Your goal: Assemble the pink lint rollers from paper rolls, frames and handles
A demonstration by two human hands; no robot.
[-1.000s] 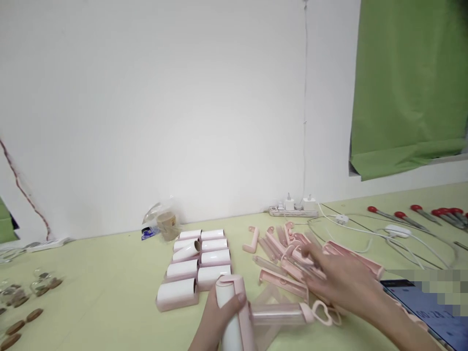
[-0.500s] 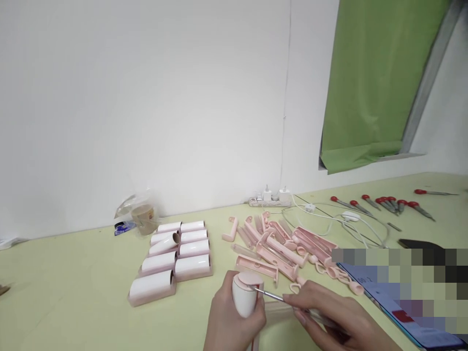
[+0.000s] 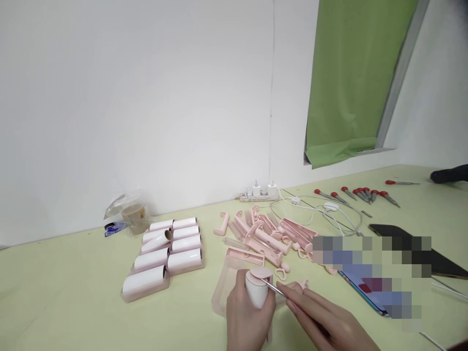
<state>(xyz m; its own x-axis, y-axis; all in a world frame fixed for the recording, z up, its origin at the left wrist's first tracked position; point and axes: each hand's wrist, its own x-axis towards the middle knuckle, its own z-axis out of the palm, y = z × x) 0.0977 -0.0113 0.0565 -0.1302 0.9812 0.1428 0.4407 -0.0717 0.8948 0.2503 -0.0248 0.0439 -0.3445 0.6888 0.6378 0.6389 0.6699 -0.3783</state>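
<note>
My left hand [image 3: 245, 319] is wrapped round a white tube [image 3: 257, 295] held upright, with a flat pink cap [image 3: 261, 273] on its top. Between the fingers of my right hand [image 3: 325, 314] is a slim metal tool [image 3: 274, 287], whose tip touches the cap's edge. The tool's rear part is hidden by the hand, so its kind cannot be told. Just beyond the hands lie loose pink parts [image 3: 268, 239], among them long half shells and a small pink heart-shaped ring [image 3: 280, 274]. A translucent tray [image 3: 219, 292] shows beside my left hand.
Several white tubes [image 3: 146, 282] in translucent trays stand in two columns at left. Behind them is a bagged tape roll [image 3: 133, 217]. A power strip [image 3: 259, 197] with white cables lies by the wall. Red-handled tools [image 3: 361, 194], a phone [image 3: 376, 304] and a black flat object [image 3: 413, 248] are at right.
The view has swung to the right. Both hands, with the tube and the metal tool, have shifted right over the table, uncovering the translucent tray. The tool's tip stays at the cap's edge.
</note>
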